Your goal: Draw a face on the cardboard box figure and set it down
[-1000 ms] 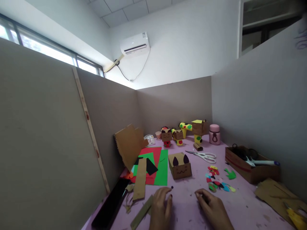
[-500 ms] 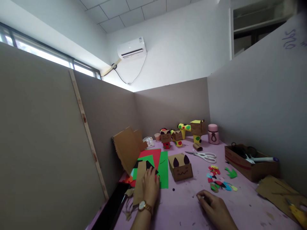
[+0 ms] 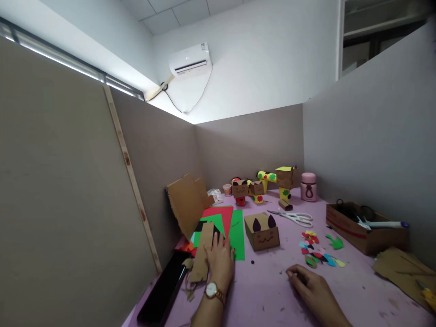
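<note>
Left hand (image 3: pixel 220 260), wristwatch on, lies palm-down with fingers (image 3: pixel 218 242) spread flat, touching the long brown cardboard strip (image 3: pixel 203 250) and the black paper scrap (image 3: pixel 215 230) on the stack of green and red paper sheets (image 3: pixel 237 232). Nothing is pinched; it presses rather than grips.

Right hand (image 3: pixel 311 290) rests on the pink bench (image 3: pixel 269 290) at 5 o'clock from the brown cardboard box with a drawn face and dark ears (image 3: pixel 262 230). Fingers curled loosely inward. Can't tell if they close on anything; the underside is hidden.

Step in hand, as I read it: getting at the strip or paper by the stack. Judged next move: curl the fingers under an edge, since flat sheets won't lift from a flat press.

Small coloured paper cutouts (image 3: pixel 318 252) lie at 3 o'clock from the box, white-handled scissors (image 3: pixel 296 218) at 1 o'clock.

Hard to read: tiny dark dot (image 3: pixel 252 262) near the box, maybe a paper eye. Contents of the open brown cardboard tray (image 3: pixel 364 229) are murky. Both forearms are cut off at the bottom edge, and a yellow tool (image 3: pixel 428 297) is clipped at the right edge.
</note>
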`<control>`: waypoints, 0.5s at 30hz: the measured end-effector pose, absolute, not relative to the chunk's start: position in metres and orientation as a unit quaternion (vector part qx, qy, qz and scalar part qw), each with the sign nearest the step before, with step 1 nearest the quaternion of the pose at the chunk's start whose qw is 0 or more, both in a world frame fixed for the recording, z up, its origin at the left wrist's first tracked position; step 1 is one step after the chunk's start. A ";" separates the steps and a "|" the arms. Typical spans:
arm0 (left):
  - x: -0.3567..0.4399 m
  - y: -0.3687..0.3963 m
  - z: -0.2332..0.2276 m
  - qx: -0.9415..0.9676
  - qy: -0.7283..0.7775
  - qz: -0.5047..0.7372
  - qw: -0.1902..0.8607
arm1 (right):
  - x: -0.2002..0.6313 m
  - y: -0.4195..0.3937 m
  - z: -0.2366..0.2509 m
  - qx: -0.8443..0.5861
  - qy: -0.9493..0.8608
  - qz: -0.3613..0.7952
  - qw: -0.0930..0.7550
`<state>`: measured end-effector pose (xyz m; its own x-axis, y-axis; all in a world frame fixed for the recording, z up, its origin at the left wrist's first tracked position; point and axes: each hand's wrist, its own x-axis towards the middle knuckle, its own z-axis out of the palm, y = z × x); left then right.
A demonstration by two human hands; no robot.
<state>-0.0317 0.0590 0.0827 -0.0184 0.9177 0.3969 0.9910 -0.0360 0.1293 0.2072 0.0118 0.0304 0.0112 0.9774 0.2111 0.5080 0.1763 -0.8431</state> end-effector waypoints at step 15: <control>-0.009 0.050 0.087 -0.765 -0.590 -0.232 0.114 | 0.216 0.005 0.024 -0.600 -0.637 0.278 0.396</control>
<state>-0.0092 0.0495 0.0872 0.1952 0.8502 0.4890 0.9557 -0.2769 0.0998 0.2160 0.0046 0.0238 0.0343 0.9849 0.1695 0.5441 0.1238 -0.8298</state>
